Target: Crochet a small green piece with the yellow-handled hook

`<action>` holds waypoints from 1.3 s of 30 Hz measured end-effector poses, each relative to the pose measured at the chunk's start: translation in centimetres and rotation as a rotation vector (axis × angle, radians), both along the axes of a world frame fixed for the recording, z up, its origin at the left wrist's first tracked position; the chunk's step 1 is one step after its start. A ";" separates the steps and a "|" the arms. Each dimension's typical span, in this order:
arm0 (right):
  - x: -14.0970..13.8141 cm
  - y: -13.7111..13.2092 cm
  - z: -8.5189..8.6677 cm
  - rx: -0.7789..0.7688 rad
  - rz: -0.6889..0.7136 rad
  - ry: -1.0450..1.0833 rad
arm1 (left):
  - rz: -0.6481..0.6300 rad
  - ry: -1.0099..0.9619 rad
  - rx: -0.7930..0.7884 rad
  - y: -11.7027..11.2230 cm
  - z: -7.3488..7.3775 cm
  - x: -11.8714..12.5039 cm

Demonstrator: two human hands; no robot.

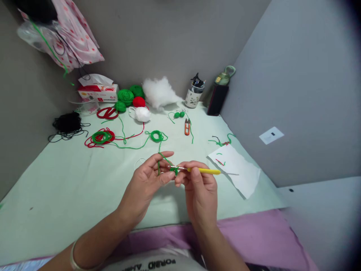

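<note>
A small green crochet piece (174,171) is pinched between the thumb and fingers of my left hand (150,175). Green yarn runs over the raised left index finger and back to a loose green coil (156,136) on the table. My right hand (200,184) grips the yellow handle of a crochet hook (207,171), thumb on top. The hook's metal shaft points left and its tip lies at the green piece, close to the left fingertips. Exactly how the yarn sits on the hook is too small to make out.
Behind my hands lie green yarn balls (125,97), red-handled scissors (107,113), white stuffing (160,92) and orange thread snips (187,127). Black yarn (67,122) is at the left. On the right, a torn paper (242,173) holds yarn scraps; a phone (217,99) leans on a bottle.
</note>
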State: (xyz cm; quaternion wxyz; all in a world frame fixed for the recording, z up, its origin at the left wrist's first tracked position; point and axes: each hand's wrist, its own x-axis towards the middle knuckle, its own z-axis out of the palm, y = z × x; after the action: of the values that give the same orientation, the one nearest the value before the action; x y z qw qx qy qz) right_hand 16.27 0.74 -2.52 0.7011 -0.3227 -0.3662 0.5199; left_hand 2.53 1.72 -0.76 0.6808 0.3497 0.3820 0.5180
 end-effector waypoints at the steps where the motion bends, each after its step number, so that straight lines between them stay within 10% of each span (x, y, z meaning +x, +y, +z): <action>1: 0.0 0.0 0.0 0.006 -0.010 -0.014 | 0.001 0.002 -0.004 0.0 0.0 -0.1; 22: 0.9 -1.4 0.0 0.287 -0.146 -0.457 | 0.087 0.137 0.088 -0.4 0.4 -0.7; 39: 2.0 -1.4 0.8 0.594 -0.122 -1.065 | 0.248 0.610 0.400 -0.6 0.8 -1.4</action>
State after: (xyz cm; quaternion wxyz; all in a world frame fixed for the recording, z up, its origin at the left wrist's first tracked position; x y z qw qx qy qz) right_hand 18.31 -0.64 -1.71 0.5101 -0.3493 -0.7765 0.1217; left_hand 1.17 1.15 0.07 0.3864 0.5648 0.4978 0.5328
